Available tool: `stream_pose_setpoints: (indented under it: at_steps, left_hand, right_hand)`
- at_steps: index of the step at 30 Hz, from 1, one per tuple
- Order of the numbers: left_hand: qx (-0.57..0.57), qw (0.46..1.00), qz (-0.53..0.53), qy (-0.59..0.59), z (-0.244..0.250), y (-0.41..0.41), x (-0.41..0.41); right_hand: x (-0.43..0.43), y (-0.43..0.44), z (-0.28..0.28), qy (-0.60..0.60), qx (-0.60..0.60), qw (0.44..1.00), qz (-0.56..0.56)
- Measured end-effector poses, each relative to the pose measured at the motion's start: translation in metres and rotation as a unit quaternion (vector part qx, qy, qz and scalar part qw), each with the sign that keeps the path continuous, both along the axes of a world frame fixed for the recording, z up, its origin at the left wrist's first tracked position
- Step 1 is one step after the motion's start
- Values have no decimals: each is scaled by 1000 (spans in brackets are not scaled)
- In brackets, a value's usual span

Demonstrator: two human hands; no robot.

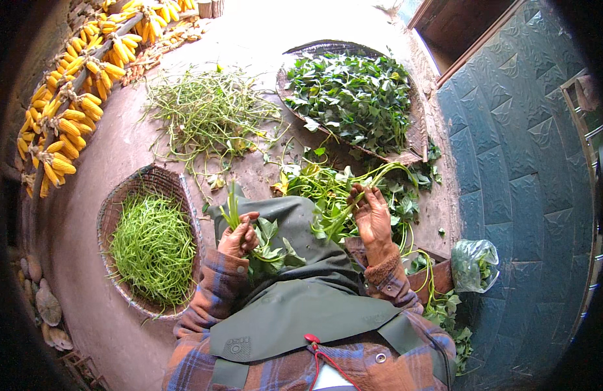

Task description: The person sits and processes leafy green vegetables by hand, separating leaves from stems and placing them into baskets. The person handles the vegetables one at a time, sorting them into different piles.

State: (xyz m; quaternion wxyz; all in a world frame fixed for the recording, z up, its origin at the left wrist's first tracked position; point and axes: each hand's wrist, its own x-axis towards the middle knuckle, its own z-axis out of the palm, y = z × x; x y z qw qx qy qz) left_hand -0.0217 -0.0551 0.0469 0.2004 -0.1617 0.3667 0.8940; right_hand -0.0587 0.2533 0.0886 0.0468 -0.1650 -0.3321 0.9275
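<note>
My left hand [237, 238] grips a small bunch of green leaf stalks [231, 209] that stand up above the thumb. Broad green leaves [268, 247] hang out of its lower side, over my dark green waterproof apron [282, 212]. At the right, my right hand [373, 220] pinches a green leafy vine [341, 220] between thumb and fingers, palm up. Just beyond it is a heap of leafy vines [313, 183] on the floor, partly hidden by the hand and my knee. A woven basket [199, 239] full of cut green stalks [152, 244] sits left of my left hand.
Ahead lies a pile of stripped vines [211, 112]. A woven scoop-shaped basket [417, 119] holds a mound of leaves [350, 97]. Corn cobs [71, 127] hang along a pole at the left. On the right are a blue-green panelled surface [516, 205] and a clear plastic bag [472, 266].
</note>
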Motion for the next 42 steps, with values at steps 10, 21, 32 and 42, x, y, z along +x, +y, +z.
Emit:
stream_pose_setpoints:
  at_steps: [10, 21, 32, 42]
  left_hand:
    - [-298, 930, -66, 205, 31, 84, -3]
    - [-223, 960, -34, 164, 1, 30, -14]
    - [-275, 953, -43, 116, 12, 22, -9]
    - [-306, 933, -57, 183, 18, 27, -1]
  right_hand:
    - [2, -68, -7, -16, 201, 979, -22]
    - [-10, -13, -3, -8, 605, 795, -28]
    - [-48, -64, 24, 12, 264, 920, 291]
    - [-31, -53, -3, -44, 274, 895, 348]
